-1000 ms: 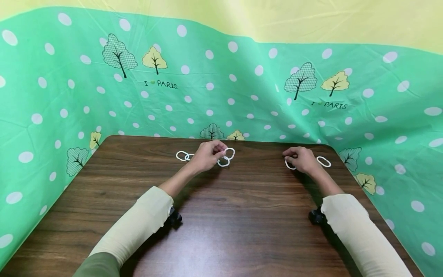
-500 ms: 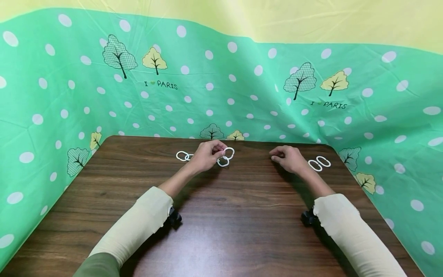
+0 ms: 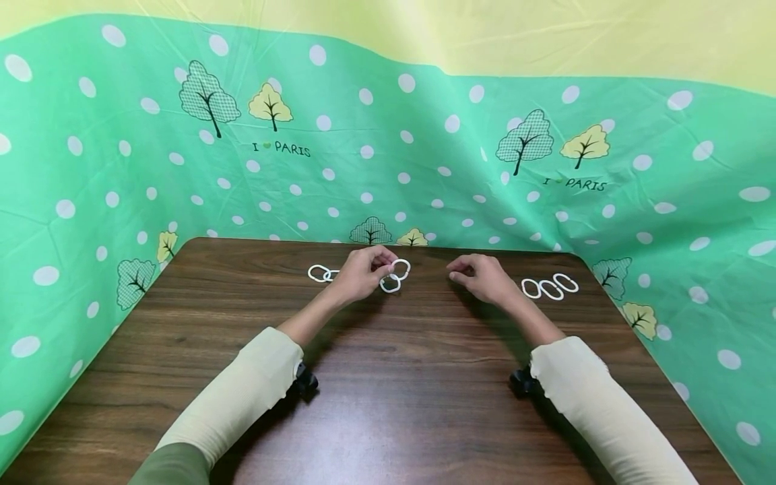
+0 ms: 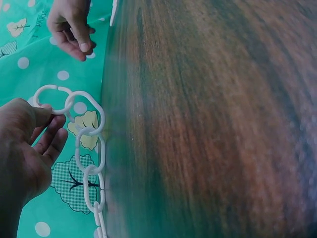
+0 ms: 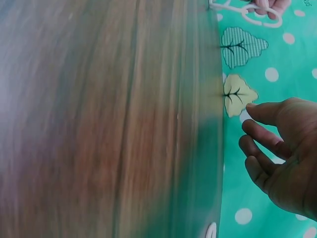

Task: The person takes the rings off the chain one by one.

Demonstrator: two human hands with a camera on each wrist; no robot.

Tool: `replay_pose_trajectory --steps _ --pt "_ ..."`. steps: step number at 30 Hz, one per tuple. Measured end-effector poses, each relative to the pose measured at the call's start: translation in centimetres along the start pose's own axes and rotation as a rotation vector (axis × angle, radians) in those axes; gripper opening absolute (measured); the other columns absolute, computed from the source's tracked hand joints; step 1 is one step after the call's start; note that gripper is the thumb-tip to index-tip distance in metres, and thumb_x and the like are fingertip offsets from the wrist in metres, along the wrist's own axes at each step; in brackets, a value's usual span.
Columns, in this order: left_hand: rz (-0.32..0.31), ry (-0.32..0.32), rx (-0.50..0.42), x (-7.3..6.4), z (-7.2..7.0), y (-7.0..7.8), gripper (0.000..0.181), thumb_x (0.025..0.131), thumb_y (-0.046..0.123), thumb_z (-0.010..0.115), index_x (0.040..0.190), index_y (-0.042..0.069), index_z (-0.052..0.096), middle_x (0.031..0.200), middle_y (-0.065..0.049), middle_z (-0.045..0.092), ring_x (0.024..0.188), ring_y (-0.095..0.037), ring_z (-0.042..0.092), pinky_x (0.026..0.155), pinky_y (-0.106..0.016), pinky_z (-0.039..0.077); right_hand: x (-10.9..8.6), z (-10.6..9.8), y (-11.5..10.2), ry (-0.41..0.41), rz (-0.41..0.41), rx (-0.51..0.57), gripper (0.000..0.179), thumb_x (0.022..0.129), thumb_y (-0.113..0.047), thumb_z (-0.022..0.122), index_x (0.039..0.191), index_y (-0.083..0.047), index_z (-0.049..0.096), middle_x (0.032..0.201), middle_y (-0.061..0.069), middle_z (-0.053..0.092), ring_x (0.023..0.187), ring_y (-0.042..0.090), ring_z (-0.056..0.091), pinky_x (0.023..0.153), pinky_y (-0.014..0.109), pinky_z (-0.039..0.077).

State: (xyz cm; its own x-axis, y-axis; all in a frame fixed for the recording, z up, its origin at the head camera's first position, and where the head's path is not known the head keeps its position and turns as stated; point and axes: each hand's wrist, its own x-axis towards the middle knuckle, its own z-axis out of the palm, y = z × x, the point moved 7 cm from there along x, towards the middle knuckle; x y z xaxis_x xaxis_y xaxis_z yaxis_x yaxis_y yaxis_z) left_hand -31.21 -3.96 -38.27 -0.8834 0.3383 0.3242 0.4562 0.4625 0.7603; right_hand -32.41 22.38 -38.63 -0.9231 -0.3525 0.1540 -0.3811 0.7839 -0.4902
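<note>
My left hand [image 3: 364, 271] pinches the end link [image 4: 52, 87] of a white plastic chain between thumb and fingertips, raised above the table. Several interlocked links [image 4: 90, 153] run down from it in the left wrist view. Part of the chain is hidden behind the hand in the head view, and its far end link [image 3: 318, 273] shows to the left. Holding nothing, my right hand [image 3: 481, 277] hovers to the right of the chain with fingers relaxed. In the right wrist view, a gap separates that hand's thumb [image 5: 265, 113] from its fingers.
Three loose white oval links lie close together at the table's right: a left one [image 3: 531, 289], a middle one [image 3: 551, 290] and a right one [image 3: 566, 283]. A green dotted cloth [image 3: 424, 155] stands behind the brown wooden table [image 3: 394, 391].
My right hand has moved left, away from the loose links, uncovering the middle one and then the left one. The left hand keeps its hold on the chain and barely moves.
</note>
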Motion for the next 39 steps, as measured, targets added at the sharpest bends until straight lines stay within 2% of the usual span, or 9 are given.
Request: replay_pose_trajectory --steps 14,18,25,32,39 --pt "-0.004 0.007 -0.002 0.1 0.2 0.1 0.012 0.107 0.004 0.075 0.118 0.001 0.079 0.109 -0.013 0.084 0.103 -0.026 0.079 0.095 -0.038 0.063 1.0 1.6 -3.1 0.001 -0.024 0.057 0.023 0.111 -0.019 0.074 0.125 -0.004 0.083 0.116 0.014 0.085 0.108 0.031 0.078 0.098 0.053 0.061" --pt "-0.008 0.003 -0.004 0.1 0.3 0.0 0.012 0.108 0.004 0.075 0.119 0.001 0.078 0.111 -0.014 0.084 0.104 -0.027 0.079 0.095 -0.040 0.064 1.1 1.7 -3.9 -0.004 -0.025 0.066 0.023 0.111 -0.019 0.074 0.126 -0.004 0.083 0.116 0.013 0.085 0.105 0.029 0.077 0.095 0.050 0.061" --pt "0.000 0.000 -0.022 0.3 0.2 0.1 0.013 0.108 0.005 0.075 0.120 0.000 0.078 0.113 -0.020 0.084 0.103 -0.028 0.079 0.095 -0.040 0.064 1.4 1.6 -4.6 0.005 -0.052 0.080 0.025 0.112 -0.023 0.074 0.127 -0.006 0.084 0.117 0.011 0.086 0.107 0.028 0.078 0.097 0.051 0.062" --pt "0.009 0.004 -0.011 0.3 0.4 0.3 0.014 0.108 0.006 0.076 0.120 -0.001 0.078 0.110 -0.015 0.084 0.102 -0.027 0.079 0.093 -0.037 0.065 1.6 1.3 -5.9 0.032 -0.092 0.119 0.022 0.111 -0.024 0.075 0.123 -0.009 0.085 0.115 0.009 0.086 0.102 0.026 0.077 0.091 0.044 0.060" --pt "0.014 -0.003 -0.011 0.4 0.6 0.7 0.017 0.106 0.002 0.076 0.122 -0.004 0.077 0.111 -0.017 0.084 0.103 -0.029 0.080 0.094 -0.039 0.065 1.8 1.5 -7.0 0.039 -0.136 0.169 0.021 0.111 -0.024 0.076 0.124 -0.010 0.085 0.117 0.009 0.086 0.101 0.025 0.078 0.089 0.037 0.060"
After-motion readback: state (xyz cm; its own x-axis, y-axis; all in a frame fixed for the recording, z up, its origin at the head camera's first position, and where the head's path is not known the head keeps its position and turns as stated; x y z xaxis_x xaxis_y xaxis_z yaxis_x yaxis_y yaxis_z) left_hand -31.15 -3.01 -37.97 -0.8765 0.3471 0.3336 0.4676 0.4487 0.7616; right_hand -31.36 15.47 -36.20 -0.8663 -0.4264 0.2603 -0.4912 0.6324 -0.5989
